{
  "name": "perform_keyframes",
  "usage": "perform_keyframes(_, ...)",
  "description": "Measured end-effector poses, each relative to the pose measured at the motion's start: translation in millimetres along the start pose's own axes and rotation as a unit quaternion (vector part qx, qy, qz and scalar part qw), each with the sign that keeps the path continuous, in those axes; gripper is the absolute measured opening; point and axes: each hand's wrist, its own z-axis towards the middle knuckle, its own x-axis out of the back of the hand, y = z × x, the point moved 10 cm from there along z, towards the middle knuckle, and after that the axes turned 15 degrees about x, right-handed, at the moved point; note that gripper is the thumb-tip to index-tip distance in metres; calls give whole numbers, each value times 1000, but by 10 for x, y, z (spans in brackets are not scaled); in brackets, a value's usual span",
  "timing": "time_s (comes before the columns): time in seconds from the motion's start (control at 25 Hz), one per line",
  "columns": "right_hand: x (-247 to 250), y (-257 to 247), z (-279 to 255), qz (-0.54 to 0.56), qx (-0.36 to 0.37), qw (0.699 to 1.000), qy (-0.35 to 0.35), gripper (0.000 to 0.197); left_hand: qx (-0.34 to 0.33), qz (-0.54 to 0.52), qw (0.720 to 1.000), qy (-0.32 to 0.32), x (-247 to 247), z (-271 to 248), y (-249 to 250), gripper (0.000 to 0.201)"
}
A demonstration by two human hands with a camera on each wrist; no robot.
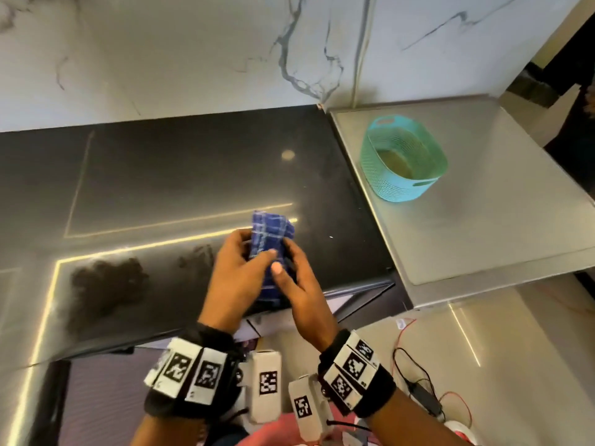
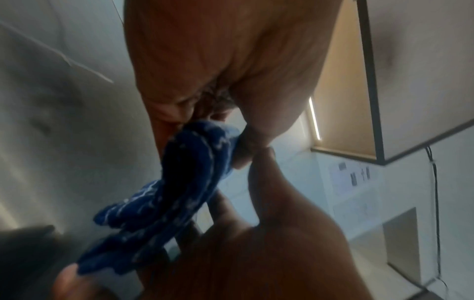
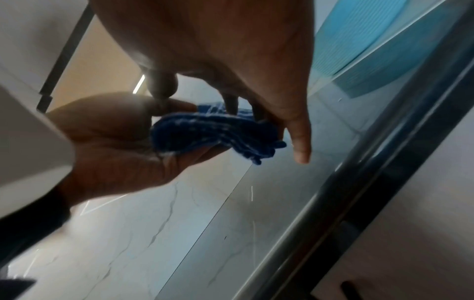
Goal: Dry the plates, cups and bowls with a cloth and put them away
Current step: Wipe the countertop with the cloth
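A folded blue checked cloth (image 1: 272,233) is held up between both hands, over the dark counter near its front edge. My left hand (image 1: 257,249) grips the cloth's left side, thumb on top and fingers curled behind. My right hand (image 1: 285,257) pinches the right side, its thumb pressed on the near face. In the left wrist view the cloth (image 2: 179,182) hangs bunched below my left hand (image 2: 212,121). In the right wrist view the cloth (image 3: 212,134) sits between my right hand (image 3: 231,105) and the left palm (image 3: 115,138); one right finger (image 3: 300,142) sticks out straight.
A turquoise slatted basket (image 1: 383,178) stands on the steel surface (image 1: 483,226) to the right; only its floor shows inside. The dark glossy counter (image 1: 193,172) carries dull smudges (image 1: 106,284) at front left. A marble wall (image 1: 193,59) backs it. Cables (image 1: 418,381) lie on the floor.
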Motion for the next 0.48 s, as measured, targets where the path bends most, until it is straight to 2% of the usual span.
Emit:
perform_keyframes(0.08,435,-6,-47,34,-11,998,48,74,16,-19,998,-56,-602,-10,-59,15)
perform_keyframes(0.16,821,-19,-70,55,-22,994,91,67,64,-34,990,-123,-1083,-31,-170,39)
perform_keyframes(0.2,984,-3,-78,52,-26,992,113,58,81,-26,984,-157,-1264,-48,-226,49)
perform_keyframes(0.28,1310,69,-100,48,-38,986,155,44,94,-7,975,-200,-1518,-65,-283,54)
perform_keyframes(0.36,1539,80,-108,48,-40,980,189,48,92,-2,975,-203,-1584,-19,-295,49)
perform_keyframes(0.48,1791,-96,-14,15,3,976,215,54,64,15,990,-125,-1333,135,-365,31)
